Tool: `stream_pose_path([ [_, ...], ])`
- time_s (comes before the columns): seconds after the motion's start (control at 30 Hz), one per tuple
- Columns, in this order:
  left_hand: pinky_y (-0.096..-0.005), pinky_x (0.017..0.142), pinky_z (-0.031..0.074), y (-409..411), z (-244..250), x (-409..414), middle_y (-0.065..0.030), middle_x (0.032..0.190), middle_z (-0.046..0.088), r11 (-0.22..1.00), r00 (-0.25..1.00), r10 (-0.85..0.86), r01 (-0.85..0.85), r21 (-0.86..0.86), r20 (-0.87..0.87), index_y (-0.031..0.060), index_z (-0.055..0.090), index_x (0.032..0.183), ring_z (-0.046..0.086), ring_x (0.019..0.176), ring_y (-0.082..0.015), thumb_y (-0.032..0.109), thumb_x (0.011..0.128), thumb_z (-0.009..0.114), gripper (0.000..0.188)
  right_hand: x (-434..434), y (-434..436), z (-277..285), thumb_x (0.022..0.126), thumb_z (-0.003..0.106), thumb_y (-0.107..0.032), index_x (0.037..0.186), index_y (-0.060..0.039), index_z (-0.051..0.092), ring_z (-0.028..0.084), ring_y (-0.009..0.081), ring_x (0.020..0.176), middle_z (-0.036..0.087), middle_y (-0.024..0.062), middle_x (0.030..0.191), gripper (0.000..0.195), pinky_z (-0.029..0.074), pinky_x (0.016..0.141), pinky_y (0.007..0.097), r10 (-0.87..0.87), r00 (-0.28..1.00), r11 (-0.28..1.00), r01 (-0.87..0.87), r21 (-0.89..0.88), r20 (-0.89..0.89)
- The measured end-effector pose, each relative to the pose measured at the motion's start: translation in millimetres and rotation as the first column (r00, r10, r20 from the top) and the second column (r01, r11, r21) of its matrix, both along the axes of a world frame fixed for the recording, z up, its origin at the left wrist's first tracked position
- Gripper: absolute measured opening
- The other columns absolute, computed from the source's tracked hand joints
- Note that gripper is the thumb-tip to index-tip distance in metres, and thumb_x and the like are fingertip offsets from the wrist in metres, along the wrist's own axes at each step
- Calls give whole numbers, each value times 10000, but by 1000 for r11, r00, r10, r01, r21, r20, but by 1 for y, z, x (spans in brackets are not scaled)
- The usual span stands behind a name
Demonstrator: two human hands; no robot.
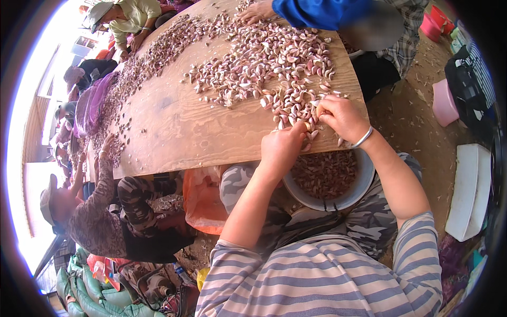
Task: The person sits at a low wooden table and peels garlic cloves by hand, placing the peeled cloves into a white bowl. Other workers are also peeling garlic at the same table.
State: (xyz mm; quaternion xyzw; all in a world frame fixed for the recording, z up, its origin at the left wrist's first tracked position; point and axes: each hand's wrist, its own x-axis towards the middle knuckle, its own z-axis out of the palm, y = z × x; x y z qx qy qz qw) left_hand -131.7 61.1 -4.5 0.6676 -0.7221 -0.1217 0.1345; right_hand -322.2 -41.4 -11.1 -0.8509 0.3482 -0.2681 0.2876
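Observation:
Loose garlic cloves point(293, 59) with pinkish skins are spread over a plywood tabletop point(186, 130). My left hand point(283, 144) is at the near edge, its fingers curled around what looks like a garlic clove point(305, 142), partly hidden by the fingers. Just to the right, my right hand point(344, 119) has its fingers bent at the edge of the pile; whether they pinch a clove is hard to see. Below both hands, a round basin point(367, 174) sits between my knees under the table edge. It contains many reddish-brown cloves or skins point(324, 174).
An orange bag point(204, 202) stands left of my legs. Across the table, a co-worker's hand point(255, 12) touches the pile. Another person point(95, 222) sits at left, reaching onto the table. A white foam box point(468, 192) and pink bucket point(444, 102) are at right.

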Motion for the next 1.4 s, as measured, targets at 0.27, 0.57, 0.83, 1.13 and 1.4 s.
stream_pose_path([
  [0.27, -412, 510, 531, -6, -8, -10, -48, 693, 657, 977, 991, -121, 128, -173, 49, 160, 572, 995, 688, 611, -273, 153, 839, 670, 184, 0, -11, 10, 874, 664, -33, 958, 1, 683, 608, 200, 688, 608, 107, 826, 92, 502, 696, 335, -46, 992, 975, 19, 222, 116],
  [0.57, -498, 571, 491, -13, -18, 19, -174, 727, 642, 909, 850, 152, -320, -266, -504, 82, 539, 1010, 635, 645, -381, 217, 1004, 554, 136, 55, -19, 0, 899, 664, -59, 1009, -43, 711, 654, 284, 795, 646, 124, 932, 120, 528, 729, 372, -4, 987, 993, 23, -115, 163],
  [0.83, -221, 419, 251, -28, -10, 86, 33, 625, 456, 852, 93, 343, -450, 267, -935, 110, 501, 848, 336, 473, -46, 171, 1018, 527, 183, 43, -2, -3, 881, 637, -51, 939, -59, 651, 642, 346, 836, 580, 131, 891, 60, 530, 739, 435, 107, 989, 975, -125, -184, -106],
  [1.13, -546, 676, 534, -41, -25, 55, -214, 802, 715, 942, 942, 335, -336, -19, -29, 109, 504, 1161, 699, 753, -425, 242, 978, 540, 229, -9, -17, 20, 918, 599, -55, 944, -13, 624, 634, 346, 852, 606, 151, 909, 55, 503, 757, 398, -85, 994, 995, 81, -50, -72],
  [1.4, -531, 633, 529, -43, -7, 45, -189, 763, 707, 962, 961, 274, -274, -8, -28, 104, 492, 1123, 696, 727, -410, 236, 962, 566, 221, -8, -29, 8, 880, 610, -92, 961, -53, 626, 664, 391, 891, 686, 185, 927, 91, 520, 770, 470, -118, 964, 986, 143, 91, -236],
])
